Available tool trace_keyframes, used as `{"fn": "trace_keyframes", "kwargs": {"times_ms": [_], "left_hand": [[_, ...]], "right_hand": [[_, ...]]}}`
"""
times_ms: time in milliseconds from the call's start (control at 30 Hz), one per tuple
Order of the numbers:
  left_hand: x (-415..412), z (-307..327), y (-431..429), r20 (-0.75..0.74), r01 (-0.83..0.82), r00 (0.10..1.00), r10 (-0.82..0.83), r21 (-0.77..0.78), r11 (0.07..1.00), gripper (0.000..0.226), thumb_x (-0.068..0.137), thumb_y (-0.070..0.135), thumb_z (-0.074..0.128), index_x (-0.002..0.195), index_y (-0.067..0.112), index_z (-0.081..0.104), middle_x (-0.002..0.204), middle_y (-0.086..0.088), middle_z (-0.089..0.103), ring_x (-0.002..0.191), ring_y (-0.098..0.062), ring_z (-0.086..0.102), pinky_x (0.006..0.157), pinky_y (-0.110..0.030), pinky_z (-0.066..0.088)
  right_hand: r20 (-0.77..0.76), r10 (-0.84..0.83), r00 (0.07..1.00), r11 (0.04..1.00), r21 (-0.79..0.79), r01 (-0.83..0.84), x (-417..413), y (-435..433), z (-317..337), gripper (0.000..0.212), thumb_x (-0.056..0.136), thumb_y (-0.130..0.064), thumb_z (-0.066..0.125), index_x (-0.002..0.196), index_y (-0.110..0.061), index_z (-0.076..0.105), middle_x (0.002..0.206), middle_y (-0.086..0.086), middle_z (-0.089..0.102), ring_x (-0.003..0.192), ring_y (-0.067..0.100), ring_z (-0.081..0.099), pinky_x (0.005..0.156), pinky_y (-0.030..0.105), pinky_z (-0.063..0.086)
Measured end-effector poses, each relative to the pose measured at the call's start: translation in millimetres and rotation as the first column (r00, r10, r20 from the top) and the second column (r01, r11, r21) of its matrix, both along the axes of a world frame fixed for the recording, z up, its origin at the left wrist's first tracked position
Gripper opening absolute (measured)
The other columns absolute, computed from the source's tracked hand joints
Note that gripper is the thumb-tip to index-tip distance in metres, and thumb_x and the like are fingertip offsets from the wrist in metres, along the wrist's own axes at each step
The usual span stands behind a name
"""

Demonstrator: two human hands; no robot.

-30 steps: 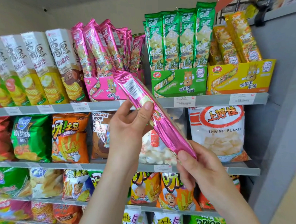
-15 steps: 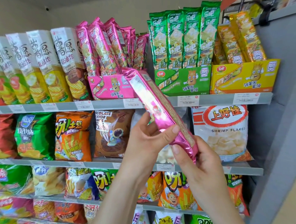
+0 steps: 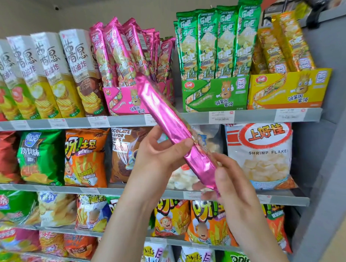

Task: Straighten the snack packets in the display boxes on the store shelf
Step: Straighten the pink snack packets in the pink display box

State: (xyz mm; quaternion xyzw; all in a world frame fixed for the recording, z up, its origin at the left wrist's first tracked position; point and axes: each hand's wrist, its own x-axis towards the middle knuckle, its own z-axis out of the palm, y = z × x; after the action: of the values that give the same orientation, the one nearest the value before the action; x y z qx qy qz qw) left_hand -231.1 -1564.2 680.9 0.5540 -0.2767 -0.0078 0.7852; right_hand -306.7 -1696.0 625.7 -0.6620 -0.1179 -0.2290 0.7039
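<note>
Pinching tilted pink packet (image 3: pixel 168 126), left hand (image 3: pixel 159 156) fingers at middle, right hand (image 3: pixel 231 183) fingers at lower end

1. The light is bright, even and diffuse; its source is not in view.
2. The pink packet (image 3: pixel 174 129) shows pale streaks of sheen along its foil face.
3. The packet's lower end and the right hand (image 3: pixel 237 184) at it are smeared with blur; the left hand (image 3: pixel 159 156) just left of the packet is sharper.
4. Up and right of the packet, the yellow packets (image 3: pixel 285 42) are blurred and their print is unreadable.
5. Left of the packet, soft shade lies between the bags under the shelf edge (image 3: pixel 70 124); nothing casts a hard shadow.
6. Far left of the packet, the tall boxes (image 3: pixel 42 73) lean and the shelf lines tilt, a wide-angle distortion.
7. Down and left of the packet, the corner bags (image 3: pixel 5 240) are soft.
</note>
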Motion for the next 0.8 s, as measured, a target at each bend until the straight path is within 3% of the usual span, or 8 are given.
{"fn": "trace_keyframes", "kwargs": {"times_ms": [133,200,267,400,467,533,633,800], "left_hand": [[1,-2,-4,-0.058,0.023,0.998,-0.027,-0.069,0.997,0.030,0.080,0.016,0.066,0.109,0.008,0.063,0.097,-0.016,0.067,0.085,-0.028,0.064,0.075,-0.037,0.058],[0,-2,-9,-0.063,-0.003,0.998,-0.001,-0.063,0.998,0.029,0.083,0.029,0.065,0.108,0.012,0.065,0.103,-0.018,0.070,0.090,-0.029,0.066,0.080,-0.042,0.056],[-1,1,-14,-0.059,-0.046,0.997,0.042,-0.067,0.997,0.029,0.085,0.035,0.063,0.106,0.016,0.067,0.096,-0.014,0.073,0.085,-0.025,0.069,0.078,-0.041,0.057],[0,2,-21,-0.071,-0.112,0.992,0.106,-0.088,0.990,0.024,0.089,0.038,0.061,0.099,0.017,0.065,0.079,-0.010,0.072,0.065,-0.021,0.066,0.059,-0.033,0.056],[2,2,-23,-0.093,-0.123,0.989,0.113,-0.105,0.987,0.022,0.095,0.037,0.058,0.098,0.015,0.062,0.077,-0.011,0.072,0.062,-0.021,0.066,0.056,-0.032,0.054],[6,4,-23,-0.107,-0.126,0.988,0.112,-0.127,0.984,0.022,0.097,0.034,0.055,0.099,0.012,0.056,0.077,-0.012,0.072,0.060,-0.021,0.066,0.055,-0.032,0.054],[12,10,-21,-0.104,-0.121,0.989,0.107,-0.144,0.982,0.024,0.099,0.034,0.052,0.101,0.011,0.050,0.078,-0.014,0.073,0.060,-0.023,0.068,0.055,-0.033,0.055],[23,21,-20,0.003,-0.157,0.988,0.157,-0.019,0.987,0.047,0.093,0.044,0.053,0.115,0.002,0.051,0.090,-0.016,0.074,0.073,-0.024,0.072,0.063,-0.036,0.056]], "right_hand": [[-0.040,0.126,0.991,0.992,0.022,-0.125,3,-5,3,0.038,0.077,-0.049,0.069,0.113,-0.038,0.067,0.101,0.003,0.074,0.078,0.015,0.072,0.064,0.016,0.052],[-0.029,0.077,0.997,0.997,0.020,-0.076,5,-3,-2,0.039,0.071,-0.044,0.076,0.108,-0.038,0.066,0.100,-0.002,0.075,0.083,0.012,0.073,0.070,0.015,0.053],[-0.018,-0.031,0.999,0.999,-0.007,0.031,8,1,-8,0.046,0.066,-0.043,0.080,0.107,-0.041,0.062,0.100,-0.008,0.075,0.086,0.009,0.072,0.072,0.015,0.053],[0.046,-0.225,0.973,0.949,-0.218,0.230,8,6,-14,0.054,0.063,-0.062,0.076,0.109,-0.043,0.055,0.090,-0.015,0.072,0.067,0.004,0.066,0.058,0.011,0.049],[0.064,-0.239,0.969,0.935,-0.254,0.248,7,5,-14,0.054,0.066,-0.073,0.069,0.110,-0.046,0.053,0.082,-0.012,0.071,0.056,0.005,0.060,0.050,0.016,0.048],[0.047,-0.152,0.987,0.975,-0.155,0.158,5,6,-14,0.049,0.074,-0.070,0.066,0.117,-0.049,0.056,0.075,-0.007,0.071,0.052,0.006,0.060,0.049,0.023,0.051],[0.051,-0.068,0.996,0.997,0.023,0.067,4,5,-12,0.037,0.090,-0.050,0.061,0.126,-0.040,0.062,0.065,0.004,0.071,0.052,0.009,0.064,0.051,0.015,0.047],[0.069,-0.133,0.989,0.991,0.029,0.131,9,12,-7,0.042,0.083,-0.038,0.059,0.124,-0.031,0.062,0.078,-0.006,0.077,0.057,-0.001,0.066,0.056,0.006,0.046]]}}
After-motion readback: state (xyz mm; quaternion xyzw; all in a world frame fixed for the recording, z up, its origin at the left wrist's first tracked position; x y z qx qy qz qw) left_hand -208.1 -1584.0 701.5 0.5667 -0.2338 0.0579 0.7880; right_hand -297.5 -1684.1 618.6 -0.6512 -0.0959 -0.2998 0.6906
